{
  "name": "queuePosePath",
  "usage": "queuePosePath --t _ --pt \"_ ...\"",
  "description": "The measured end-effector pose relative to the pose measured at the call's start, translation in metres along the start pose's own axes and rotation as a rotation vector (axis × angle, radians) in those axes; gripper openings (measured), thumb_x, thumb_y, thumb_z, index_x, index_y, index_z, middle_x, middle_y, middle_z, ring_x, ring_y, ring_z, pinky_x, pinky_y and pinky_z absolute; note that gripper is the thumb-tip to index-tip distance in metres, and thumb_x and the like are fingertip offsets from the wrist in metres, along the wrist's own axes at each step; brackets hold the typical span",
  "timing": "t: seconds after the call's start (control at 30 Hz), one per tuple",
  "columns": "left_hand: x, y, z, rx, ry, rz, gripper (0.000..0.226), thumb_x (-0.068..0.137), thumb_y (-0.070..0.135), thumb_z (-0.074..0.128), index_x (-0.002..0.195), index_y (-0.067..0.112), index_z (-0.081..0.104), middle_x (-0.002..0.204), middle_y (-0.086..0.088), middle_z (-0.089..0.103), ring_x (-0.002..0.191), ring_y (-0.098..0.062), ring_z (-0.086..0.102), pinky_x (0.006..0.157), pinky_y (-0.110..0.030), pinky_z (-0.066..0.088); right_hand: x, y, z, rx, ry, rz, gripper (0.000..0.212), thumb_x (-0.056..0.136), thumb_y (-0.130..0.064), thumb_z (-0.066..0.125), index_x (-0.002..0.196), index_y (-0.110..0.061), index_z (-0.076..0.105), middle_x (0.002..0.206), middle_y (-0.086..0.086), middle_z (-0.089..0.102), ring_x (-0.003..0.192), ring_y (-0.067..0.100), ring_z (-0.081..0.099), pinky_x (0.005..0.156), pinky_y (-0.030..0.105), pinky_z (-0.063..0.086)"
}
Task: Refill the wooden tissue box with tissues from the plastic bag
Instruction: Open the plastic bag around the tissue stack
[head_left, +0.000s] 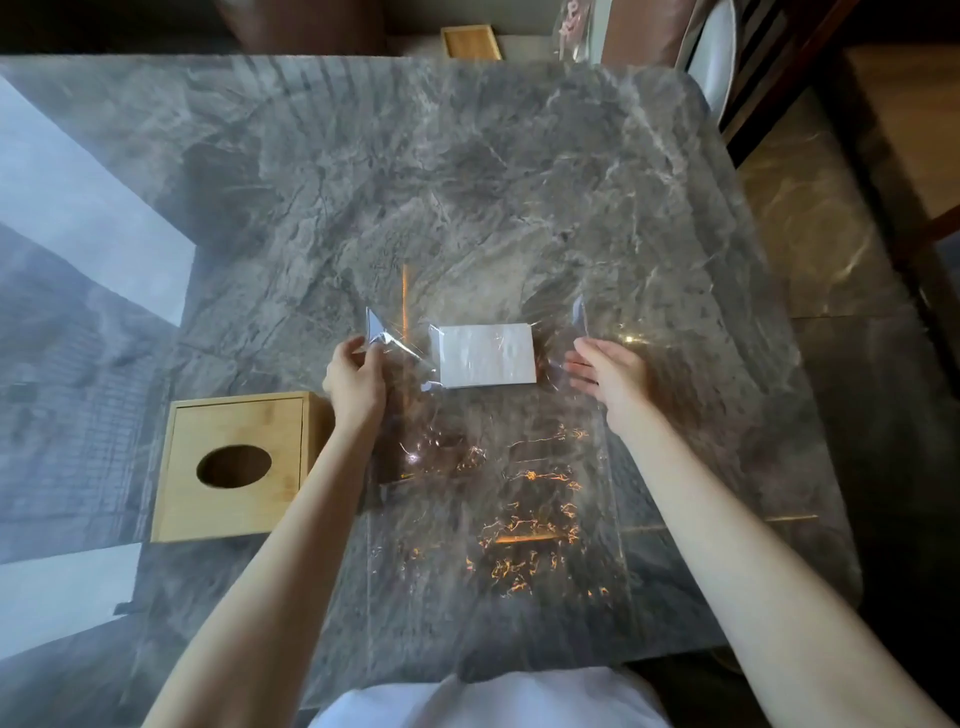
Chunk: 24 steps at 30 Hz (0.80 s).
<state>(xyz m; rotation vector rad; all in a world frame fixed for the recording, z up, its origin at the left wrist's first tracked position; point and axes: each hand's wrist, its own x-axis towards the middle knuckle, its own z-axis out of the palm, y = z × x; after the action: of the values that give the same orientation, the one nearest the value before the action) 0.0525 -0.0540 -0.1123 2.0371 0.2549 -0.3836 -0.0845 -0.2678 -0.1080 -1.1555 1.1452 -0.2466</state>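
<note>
Head view: the clear bag (488, 467) is spread on the table (519, 182). Its far left corner is pinched by the left hand (353, 379). The right hand (608, 376) is held with fingers apart at the right edge. The tissues (488, 355) lie between the hands, the box (234, 467) left of the left forearm.

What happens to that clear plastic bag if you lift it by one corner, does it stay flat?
Probably not. The plastic bag looks thin and crinkly, so it would likely sag. Its glossy shine suggests it may be slippery. The white tissues inside might slide toward the low end.
</note>
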Motion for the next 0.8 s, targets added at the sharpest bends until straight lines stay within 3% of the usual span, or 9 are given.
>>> queuePosePath --t 0.13,0.23,0.33,0.4,0.47,0.53,0.63,0.73,0.8 --pt "0.009 0.002 0.002 0.03 0.083 -0.081 0.018 0.083 0.022 0.058 0.089 0.01 0.07 0.096 -0.016 0.072 0.095 -0.03 0.065 0.091 -0.042 0.049 0.006 -0.004 0.0 0.1 0.01 0.065 0.003 0.084 -0.007 0.063 0.081 -0.008 0.061 0.064 0.002 0.068 0.05 0.006 0.065 0.049 0.017 0.054" --pt "0.013 -0.005 0.004 0.006 0.119 -0.11 0.018 0.079 0.025 0.058 0.081 0.013 0.071 0.09 -0.016 0.074 0.09 -0.03 0.068 0.09 -0.043 0.051 0.008 -0.005 -0.002 0.073 -0.011 0.087 0.003 0.083 -0.004 0.062 0.085 -0.004 0.06 0.049 -0.003 0.068 0.048 0.006 0.065 0.05 0.018 0.055" --pt "0.009 0.003 0.007 -0.022 0.118 -0.161 0.02 0.078 0.023 0.053 0.082 0.011 0.067 0.085 -0.014 0.072 0.086 -0.03 0.066 0.088 -0.042 0.051 0.011 -0.012 -0.005 -0.029 -0.061 0.113 0.015 0.083 0.0 0.058 0.097 -0.003 0.06 0.065 0.005 0.07 0.049 0.009 0.066 0.052 0.021 0.055" --pt "0.008 0.013 0.006 -0.05 0.094 -0.173 0.025 0.08 0.023 0.052 0.092 0.007 0.066 0.08 -0.011 0.068 0.078 -0.025 0.063 0.081 -0.034 0.051 0.015 -0.021 -0.005 -0.099 -0.098 0.145 0.012 0.083 -0.005 0.058 0.094 -0.009 0.06 0.077 0.009 0.068 0.056 0.014 0.067 0.056 0.025 0.056" --pt "0.012 0.017 0.006 -0.086 0.072 -0.149 0.029 0.082 0.027 0.054 0.099 0.006 0.066 0.082 -0.011 0.066 0.078 -0.023 0.061 0.072 -0.031 0.049 0.02 -0.029 -0.003 -0.103 -0.121 0.151 0.004 0.084 -0.014 0.06 0.088 -0.013 0.06 0.079 0.009 0.068 0.059 0.016 0.067 0.056 0.025 0.056" --pt "0.016 0.02 0.006 -0.088 0.048 -0.129 0.023 0.082 0.028 0.056 0.092 0.01 0.068 0.081 -0.009 0.066 0.078 -0.024 0.062 0.066 -0.03 0.05 0.025 -0.031 0.0 -0.053 -0.125 0.123 0.006 0.084 -0.016 0.063 0.088 -0.012 0.061 0.076 0.008 0.07 0.055 0.013 0.068 0.053 0.022 0.056" --pt "0.021 0.02 0.006 -0.062 0.05 -0.14 0.014 0.08 0.028 0.06 0.078 0.016 0.068 0.079 -0.01 0.07 0.084 -0.029 0.067 0.08 -0.042 0.055 0.029 -0.028 0.003 -0.008 -0.119 0.083 0.004 0.084 -0.012 0.064 0.086 -0.011 0.062 0.061 -0.001 0.072 0.055 0.009 0.069 0.052 0.02 0.054" --pt "0.023 0.02 0.008 0.001 0.084 -0.118 0.018 0.083 0.025 0.059 0.088 0.01 0.069 0.095 -0.016 0.072 0.094 -0.03 0.065 0.09 -0.043 0.05 0.031 -0.027 0.003 0.056 -0.075 0.079 0.004 0.082 -0.01 0.065 0.085 -0.012 0.063 0.055 -0.004 0.071 0.054 0.008 0.068 0.051 0.019 0.054" --pt "0.02 0.02 0.01 -0.038 0.094 -0.108 0.018 0.084 0.024 0.058 0.089 0.01 0.067 0.098 -0.016 0.071 0.096 -0.031 0.065 0.091 -0.042 0.05 0.031 -0.025 0.003 0.086 -0.054 0.068 0.004 0.083 -0.009 0.065 0.086 -0.011 0.064 0.062 -0.001 0.072 0.056 0.009 0.069 0.054 0.02 0.055"
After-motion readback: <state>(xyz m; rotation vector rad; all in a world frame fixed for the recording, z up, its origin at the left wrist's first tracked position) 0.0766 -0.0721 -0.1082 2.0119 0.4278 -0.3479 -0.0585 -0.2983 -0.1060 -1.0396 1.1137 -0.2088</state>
